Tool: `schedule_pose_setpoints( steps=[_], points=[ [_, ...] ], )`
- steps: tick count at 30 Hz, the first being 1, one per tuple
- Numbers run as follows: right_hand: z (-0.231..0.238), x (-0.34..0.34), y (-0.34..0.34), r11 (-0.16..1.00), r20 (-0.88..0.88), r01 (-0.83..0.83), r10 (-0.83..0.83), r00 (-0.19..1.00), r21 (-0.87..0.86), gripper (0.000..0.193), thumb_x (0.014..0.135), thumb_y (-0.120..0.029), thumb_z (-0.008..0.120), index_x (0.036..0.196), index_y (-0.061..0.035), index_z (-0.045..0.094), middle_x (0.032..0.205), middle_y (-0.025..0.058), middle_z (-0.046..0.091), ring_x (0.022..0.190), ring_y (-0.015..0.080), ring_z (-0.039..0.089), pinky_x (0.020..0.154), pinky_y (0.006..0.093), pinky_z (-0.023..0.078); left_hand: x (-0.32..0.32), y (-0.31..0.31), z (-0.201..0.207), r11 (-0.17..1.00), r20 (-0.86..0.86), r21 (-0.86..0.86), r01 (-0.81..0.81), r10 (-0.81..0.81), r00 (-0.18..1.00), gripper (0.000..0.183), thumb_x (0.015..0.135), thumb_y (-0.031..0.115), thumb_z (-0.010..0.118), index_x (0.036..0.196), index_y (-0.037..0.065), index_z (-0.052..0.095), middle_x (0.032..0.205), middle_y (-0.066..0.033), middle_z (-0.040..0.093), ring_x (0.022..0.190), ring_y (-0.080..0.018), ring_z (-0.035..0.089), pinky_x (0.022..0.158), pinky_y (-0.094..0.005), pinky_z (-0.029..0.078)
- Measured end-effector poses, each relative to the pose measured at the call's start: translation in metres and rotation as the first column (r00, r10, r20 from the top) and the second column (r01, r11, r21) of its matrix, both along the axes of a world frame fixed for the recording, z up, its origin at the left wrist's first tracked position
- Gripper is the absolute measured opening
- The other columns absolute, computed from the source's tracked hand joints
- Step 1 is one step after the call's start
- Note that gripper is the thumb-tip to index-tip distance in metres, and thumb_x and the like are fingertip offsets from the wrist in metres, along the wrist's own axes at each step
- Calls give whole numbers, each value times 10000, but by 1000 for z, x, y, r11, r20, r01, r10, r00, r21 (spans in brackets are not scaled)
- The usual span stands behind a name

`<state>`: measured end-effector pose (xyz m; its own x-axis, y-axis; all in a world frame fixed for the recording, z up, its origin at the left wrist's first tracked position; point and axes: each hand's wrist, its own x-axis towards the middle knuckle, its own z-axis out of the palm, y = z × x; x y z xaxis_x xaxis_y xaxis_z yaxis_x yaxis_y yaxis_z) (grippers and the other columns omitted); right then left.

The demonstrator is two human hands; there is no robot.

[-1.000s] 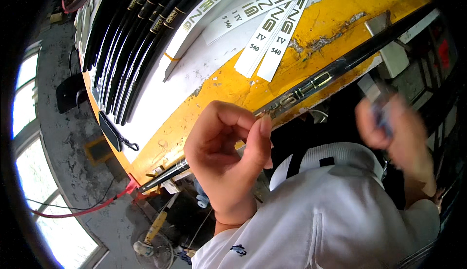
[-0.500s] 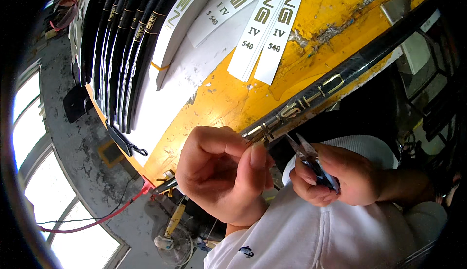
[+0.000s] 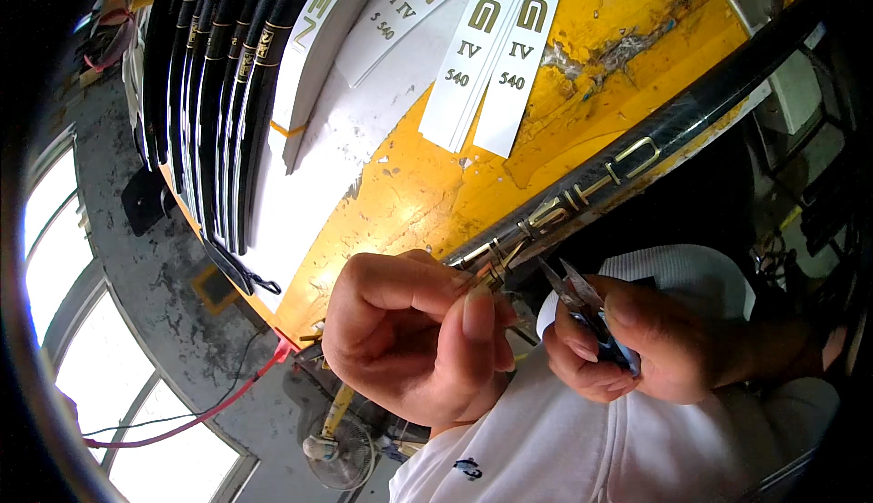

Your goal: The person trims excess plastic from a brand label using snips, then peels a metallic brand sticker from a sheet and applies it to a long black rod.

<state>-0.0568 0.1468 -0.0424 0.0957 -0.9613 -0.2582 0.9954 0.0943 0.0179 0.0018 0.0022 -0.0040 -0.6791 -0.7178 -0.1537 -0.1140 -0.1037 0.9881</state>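
Observation:
A glossy black rod (image 3: 700, 107) with raised gold letters along it slants along the near edge of the yellow table. Over its lower left end, my left hand (image 3: 400, 348) is closed in a pinch of thumb and forefinger. A thin gold-coloured sliver (image 3: 491, 276) shows at those fingertips, too small to name with certainty. My right hand (image 3: 668, 339) is wrapped round small snips (image 3: 587, 312), their two pointed blades apart and directed up toward the rod. A small gap separates the blade tips from my left fingers and the rod.
White strips (image 3: 459, 112) with gold printing fan out on the worn yellow table (image 3: 400, 203). Several black rods (image 3: 232, 157) lie side by side at the left, next to a bundle of white strips (image 3: 293, 121). A fan (image 3: 341, 453) stands below the table.
The whole view has shifted slightly. My left hand keeps its pinch, and the gold sliver at its fingertips shows more plainly. The snips stay in my right hand with blades parted.

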Motion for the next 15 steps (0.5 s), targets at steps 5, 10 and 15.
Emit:
schedule_pose_setpoints(
  steps=[5, 10, 15],
  points=[
    [3, 0, -6, 991, 9, 119, -120, 993, 59, 448, 944, -478, 278, 719, -104, 378, 542, -36, 316, 452, 54, 247, 420, 201, 215, -6, 1, -5, 998, -43, 4, 66, -66, 997, 187, 762, 19, 640, 723, -18, 461, 555, -121, 561, 384, -63, 472, 367, -162, 349],
    [5, 1, -13, 985, 111, 136, -148, 983, 104, 430, 951, -457, 284, 715, -110, 378, 525, -48, 304, 427, 49, 238, 397, 197, 200, -5, 2, -5, 998, -56, -20, 60, -61, 997, 193, 771, 24, 639, 728, -26, 457, 554, -124, 556, 390, -64, 476, 368, -163, 355],
    [2, 0, -16, 988, 60, 135, -139, 988, 72, 450, 910, -538, 300, 759, -120, 366, 563, -13, 340, 451, 63, 261, 415, 209, 229, -3, -1, -7, 997, -66, -24, 74, -76, 995, 196, 772, 24, 637, 728, -28, 454, 553, -125, 548, 392, -66, 478, 369, -165, 359]
  ],
)
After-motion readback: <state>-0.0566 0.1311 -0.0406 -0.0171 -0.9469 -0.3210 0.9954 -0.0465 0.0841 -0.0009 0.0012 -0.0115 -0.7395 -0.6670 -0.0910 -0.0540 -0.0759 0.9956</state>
